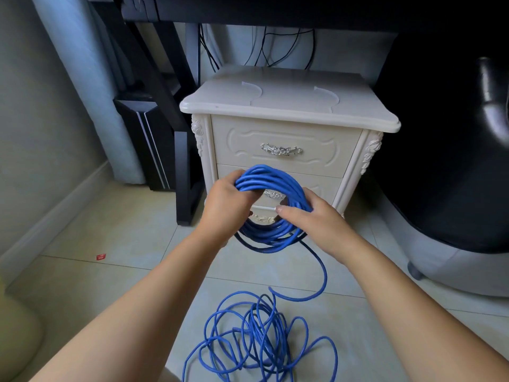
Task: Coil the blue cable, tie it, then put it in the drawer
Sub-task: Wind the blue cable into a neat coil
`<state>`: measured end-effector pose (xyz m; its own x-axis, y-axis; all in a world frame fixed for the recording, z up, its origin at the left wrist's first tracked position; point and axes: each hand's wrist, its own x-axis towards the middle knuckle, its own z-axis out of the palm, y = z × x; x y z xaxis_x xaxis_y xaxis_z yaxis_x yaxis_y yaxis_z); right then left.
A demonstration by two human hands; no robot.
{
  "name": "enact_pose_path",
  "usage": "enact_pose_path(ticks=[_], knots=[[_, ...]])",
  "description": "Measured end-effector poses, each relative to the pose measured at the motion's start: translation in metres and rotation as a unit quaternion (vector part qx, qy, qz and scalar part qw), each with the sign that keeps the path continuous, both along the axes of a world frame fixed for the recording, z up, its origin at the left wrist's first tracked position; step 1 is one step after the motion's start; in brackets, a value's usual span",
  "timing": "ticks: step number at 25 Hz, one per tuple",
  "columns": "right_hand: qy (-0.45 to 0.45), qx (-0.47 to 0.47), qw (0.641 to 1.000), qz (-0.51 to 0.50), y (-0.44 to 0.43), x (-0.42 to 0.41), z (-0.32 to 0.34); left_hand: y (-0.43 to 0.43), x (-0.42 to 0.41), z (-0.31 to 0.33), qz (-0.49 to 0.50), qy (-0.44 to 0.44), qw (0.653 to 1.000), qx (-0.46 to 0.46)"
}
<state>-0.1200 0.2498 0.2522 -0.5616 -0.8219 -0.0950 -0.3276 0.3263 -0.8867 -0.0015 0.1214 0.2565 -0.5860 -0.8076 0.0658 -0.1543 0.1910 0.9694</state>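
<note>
Facing the nightstand [289,106], blue cable coil [275,176] upright.

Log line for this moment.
stage: coiling | left hand: grips coil | right hand: grips coil | loose cable: on floor | drawers: closed

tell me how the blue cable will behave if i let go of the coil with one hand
The cable looks springy, not limp: its loose part lies on the floor in wide open loops, so its wound turns would probably spread if released. The left hand and right hand both grip it, suggesting one may not hold them together.
</note>
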Motion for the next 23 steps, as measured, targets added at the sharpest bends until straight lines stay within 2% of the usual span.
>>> enact_pose_path(ticks=[5, 9, 12, 16, 19, 23], knots=[[-0.03, 0.01, 0.997, 0.069, -0.002, 0.009, -0.014, -0.008, -0.002, -0.002, 0.074, 0.095, 0.974, 0.194], [-0.065, -0.036, 0.997, 0.036, -0.009, 0.026, -0.015, -0.006, -0.004, -0.005, 0.129, 0.128, 0.932, 0.313], [-0.164, -0.064, 0.984, -0.023, -0.015, 0.034, -0.016, 0.007, -0.008, -0.01, 0.163, 0.135, 0.921, 0.328], [-0.333, -0.095, 0.934, -0.086, -0.018, 0.033, -0.017, 0.02, -0.01, -0.018, 0.15, 0.092, 0.922, 0.344], [-0.359, -0.101, 0.921, -0.111, -0.016, 0.025, -0.014, 0.022, -0.008, -0.018, 0.1, 0.052, 0.942, 0.315], [-0.322, -0.068, 0.94, -0.092, -0.011, 0.011, -0.009, 0.011, -0.001, -0.007, 0.027, 0.045, 0.958, 0.282]])
